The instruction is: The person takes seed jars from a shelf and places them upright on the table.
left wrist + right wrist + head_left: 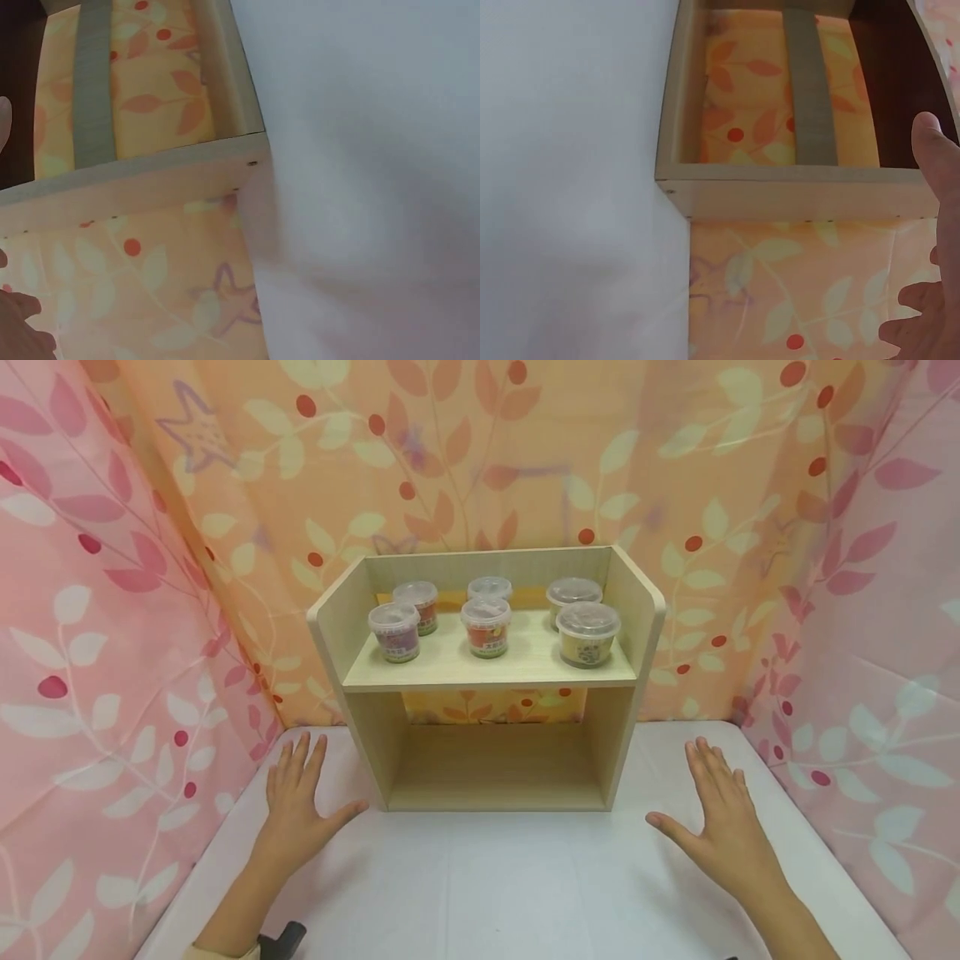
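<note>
My left hand (296, 814) is held over the table left of a small pale wooden shelf (491, 685), fingers spread and holding nothing. On the other side, my right hand (723, 827) is spread the same way, thumb pointing in toward the shelf. Lidded plastic cups stand in two rows on the upper board: a purple-labelled cup (395, 632), a red-labelled cup (486, 627) and a wider yellow cup (588, 633) in front. Behind them are another red-labelled cup (417, 605), a partly hidden cup (490, 587) and a second wide cup (573, 597).
The shelf's lower compartment (495, 764) has an open front. A white cloth (480, 885) covers the table. Leaf-patterned curtains (480, 460) enclose the back and both sides. A black strap piece (283, 939) shows at my left wrist.
</note>
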Motion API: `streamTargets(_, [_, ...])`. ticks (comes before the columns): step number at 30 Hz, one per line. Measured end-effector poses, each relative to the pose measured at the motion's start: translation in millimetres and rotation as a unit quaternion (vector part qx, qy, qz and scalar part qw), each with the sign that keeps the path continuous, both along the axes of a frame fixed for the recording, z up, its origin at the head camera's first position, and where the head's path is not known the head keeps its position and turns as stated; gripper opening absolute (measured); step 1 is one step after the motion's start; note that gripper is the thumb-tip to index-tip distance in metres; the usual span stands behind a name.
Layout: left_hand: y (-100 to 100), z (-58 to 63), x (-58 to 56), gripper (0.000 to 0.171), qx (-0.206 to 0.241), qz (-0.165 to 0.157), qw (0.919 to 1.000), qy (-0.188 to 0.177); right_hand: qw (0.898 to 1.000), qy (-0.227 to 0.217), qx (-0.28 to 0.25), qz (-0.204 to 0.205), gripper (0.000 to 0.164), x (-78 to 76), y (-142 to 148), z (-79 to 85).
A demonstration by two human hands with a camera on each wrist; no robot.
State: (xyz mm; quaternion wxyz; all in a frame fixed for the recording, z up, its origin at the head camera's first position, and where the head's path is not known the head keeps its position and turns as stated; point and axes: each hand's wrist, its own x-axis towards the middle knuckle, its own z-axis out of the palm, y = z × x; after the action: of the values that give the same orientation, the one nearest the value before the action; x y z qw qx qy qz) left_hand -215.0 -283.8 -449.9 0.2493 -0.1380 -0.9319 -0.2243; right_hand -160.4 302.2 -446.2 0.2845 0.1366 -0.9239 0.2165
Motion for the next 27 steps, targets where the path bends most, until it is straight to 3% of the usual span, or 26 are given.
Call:
streamTargets(3, [3.6,1.6,-3.1,0.119,0.020,-0.007,0.9997,0.008,1.000,0.000,-0.016,0.006,0.115,1.9,-4.2,4.2])
streamTargets(11, [16.7,5.7,-14.7,0.118,0.103,-0.029,0.9940,-0.023,0.998,-0.011,-0.059,0.017,0.113,6.0,-13.2,15.4])
streamTargets(17, [23.2,12.5,-21.3,0.116,0.124,-0.011,0.9918,-0.029,0.992,-0.043,-0.115,0.009,0.111,10.4,-22.5,30.9])
streamTargets(27, [29.7,12.7,-35.1,0.110,0.164,-0.002,0.9850,-0.054,0.986,-0.029,-0.160,0.024,0.102,15.1,-35.7,56.4])
